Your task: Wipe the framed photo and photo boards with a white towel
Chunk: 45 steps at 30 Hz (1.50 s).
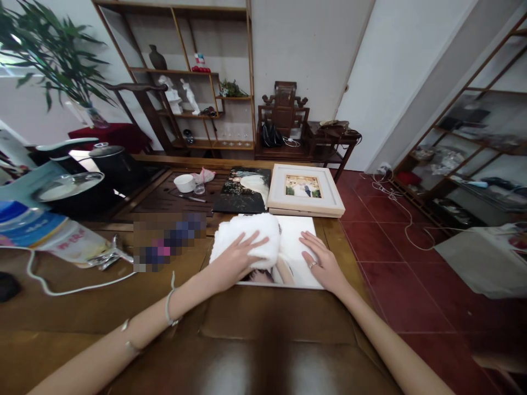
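A folded white towel lies over the left part of a white photo print or panel on the wooden table. My left hand rests on the towel with its fingers spread, palm down. My right hand, a ring on one finger, lies on the panel's right edge with its fingers stretched apart. Dark hair and part of a pictured figure show below the towel; the towel and my left hand hide the rest. Just behind stand a dark photo panel with a white dress and a light-framed wedding picture.
A white bowl stands on the dark tea tray. At the left are a blue-and-white package, a white cable and a lidded pot. The table's right edge drops to a red tiled floor.
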{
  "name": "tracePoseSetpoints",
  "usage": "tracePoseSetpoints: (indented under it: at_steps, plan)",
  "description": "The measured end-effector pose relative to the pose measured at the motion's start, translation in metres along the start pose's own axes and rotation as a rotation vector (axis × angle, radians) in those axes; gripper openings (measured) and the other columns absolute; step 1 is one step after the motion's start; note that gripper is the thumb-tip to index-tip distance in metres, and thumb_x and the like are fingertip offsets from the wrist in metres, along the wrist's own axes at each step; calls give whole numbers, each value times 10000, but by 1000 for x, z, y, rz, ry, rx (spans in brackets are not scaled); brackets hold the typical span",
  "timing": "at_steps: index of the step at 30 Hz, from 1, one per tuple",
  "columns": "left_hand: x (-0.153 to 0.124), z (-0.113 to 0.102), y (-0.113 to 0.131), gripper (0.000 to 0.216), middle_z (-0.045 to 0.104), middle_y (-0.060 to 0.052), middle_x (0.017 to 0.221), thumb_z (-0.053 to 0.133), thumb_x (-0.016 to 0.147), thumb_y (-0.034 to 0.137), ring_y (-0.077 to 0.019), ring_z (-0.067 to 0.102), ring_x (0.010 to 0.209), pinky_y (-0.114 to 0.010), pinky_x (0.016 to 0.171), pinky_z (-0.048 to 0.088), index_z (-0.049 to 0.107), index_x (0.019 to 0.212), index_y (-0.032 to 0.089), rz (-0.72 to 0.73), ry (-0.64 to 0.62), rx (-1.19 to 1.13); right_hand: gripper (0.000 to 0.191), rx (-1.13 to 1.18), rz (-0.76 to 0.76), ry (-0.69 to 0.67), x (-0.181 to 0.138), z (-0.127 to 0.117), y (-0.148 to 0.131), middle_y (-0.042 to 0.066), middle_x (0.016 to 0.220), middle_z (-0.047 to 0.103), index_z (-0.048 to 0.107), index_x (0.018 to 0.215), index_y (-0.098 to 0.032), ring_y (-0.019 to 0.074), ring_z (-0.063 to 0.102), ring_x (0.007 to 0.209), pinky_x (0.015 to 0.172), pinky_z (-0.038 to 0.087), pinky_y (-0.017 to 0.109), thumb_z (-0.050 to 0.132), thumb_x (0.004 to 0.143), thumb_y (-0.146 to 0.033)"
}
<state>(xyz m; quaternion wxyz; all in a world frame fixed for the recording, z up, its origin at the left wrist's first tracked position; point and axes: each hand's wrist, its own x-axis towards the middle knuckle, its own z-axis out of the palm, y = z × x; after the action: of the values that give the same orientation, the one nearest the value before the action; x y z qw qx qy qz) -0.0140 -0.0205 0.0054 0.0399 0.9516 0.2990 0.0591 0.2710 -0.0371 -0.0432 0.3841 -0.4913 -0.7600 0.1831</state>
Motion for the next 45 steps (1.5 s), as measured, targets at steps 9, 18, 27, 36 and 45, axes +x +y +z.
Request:
tracePoseSetpoints:
  at_steps: [9, 18, 27, 36, 45]
  plan:
    - [18, 7, -28, 306, 331, -58, 1474, 513, 875, 134, -282, 181, 1390, -550, 1085, 198, 621, 1145, 230, -56, 82, 53, 352, -9, 3, 1, 1, 0, -2, 91, 1336, 534, 581, 1223, -224, 232, 417, 1303, 1087, 344, 479, 491, 885, -261]
    - [-35, 6, 46, 191, 297, -4, 1493, 611, 836, 189, -278, 151, 1398, -491, 1138, 100, 694, 984, 276, 107, 50, -10, 361, -12, 33, -18, 0, -1, -2, 81, 1365, 506, 566, 1240, -229, 230, 395, 1318, 1094, 335, 482, 482, 891, -269]
    - [-9, 6, -9, 299, 306, -21, 1487, 541, 867, 146, -270, 160, 1397, -528, 1107, 171, 635, 1116, 282, 59, 20, -8, 363, -15, 29, -21, 0, -1, -3, 72, 1366, 507, 563, 1244, -243, 231, 392, 1320, 1096, 332, 485, 476, 893, -277]
    - [21, 14, -14, 306, 307, -40, 1488, 556, 856, 159, -330, 150, 1390, -594, 1076, 164, 639, 1130, 268, -86, 76, 88, 360, -12, 7, 0, 0, 0, 0, 76, 1354, 519, 568, 1239, -245, 239, 410, 1308, 1086, 343, 495, 485, 889, -271]
    - [3, 28, 76, 193, 196, 4, 1529, 522, 901, 280, -360, 148, 1385, -574, 1097, 130, 677, 1015, 288, 143, 72, 90, 365, 23, 26, -17, 1, -3, -2, 74, 1352, 522, 573, 1242, -243, 241, 409, 1309, 1090, 337, 495, 465, 894, -273]
